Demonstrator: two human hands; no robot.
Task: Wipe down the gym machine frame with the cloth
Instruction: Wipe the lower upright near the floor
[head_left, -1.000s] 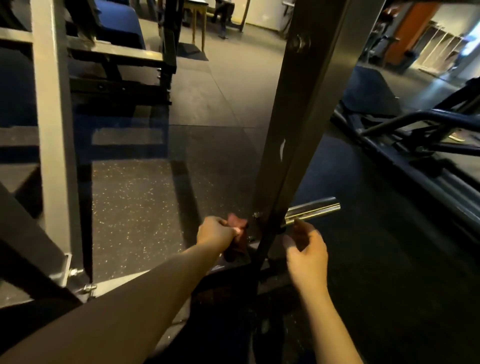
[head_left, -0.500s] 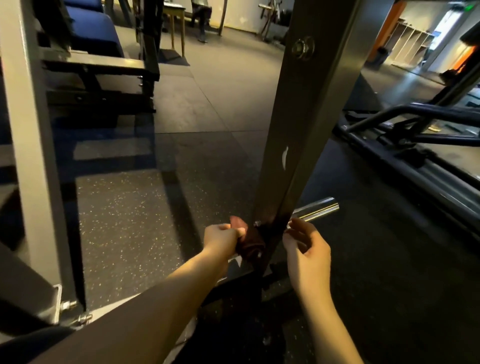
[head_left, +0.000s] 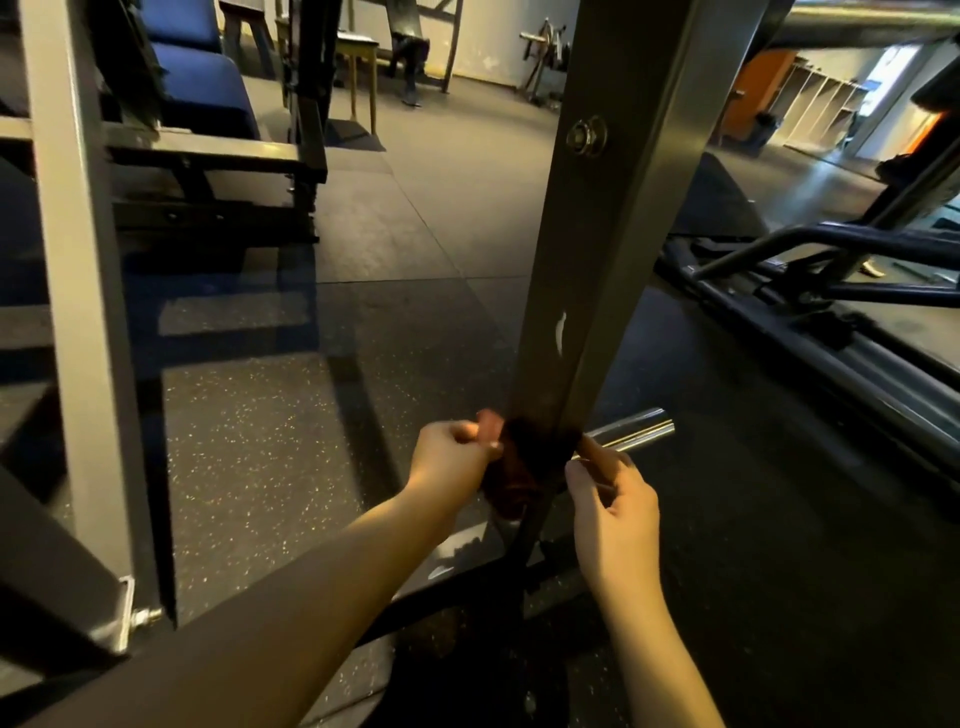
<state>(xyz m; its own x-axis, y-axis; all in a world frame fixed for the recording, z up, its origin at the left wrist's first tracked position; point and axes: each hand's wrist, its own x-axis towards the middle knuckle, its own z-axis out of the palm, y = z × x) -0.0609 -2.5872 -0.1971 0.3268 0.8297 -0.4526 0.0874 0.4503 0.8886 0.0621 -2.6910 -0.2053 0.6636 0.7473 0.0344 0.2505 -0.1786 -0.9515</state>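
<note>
A dark reddish cloth (head_left: 522, 457) is wrapped around the lower part of the machine's dark upright post (head_left: 602, 218), just above its base. My left hand (head_left: 452, 460) grips the cloth's left end beside the post. On the post's right side, my right hand (head_left: 613, 493) pinches the other end, which looks stretched toward it. The cloth's back part is hidden behind the post.
A chrome peg (head_left: 631, 428) sticks out to the right behind the post. A grey upright (head_left: 78, 291) stands at left, with a blue padded seat (head_left: 202, 88) behind it. Black machine bars (head_left: 810, 291) lie at right. Speckled rubber floor (head_left: 291, 426) spreads between them.
Both hands have moved up the post a little with the cloth, and the cloth now wraps across the post's front. The view has tilted upward.
</note>
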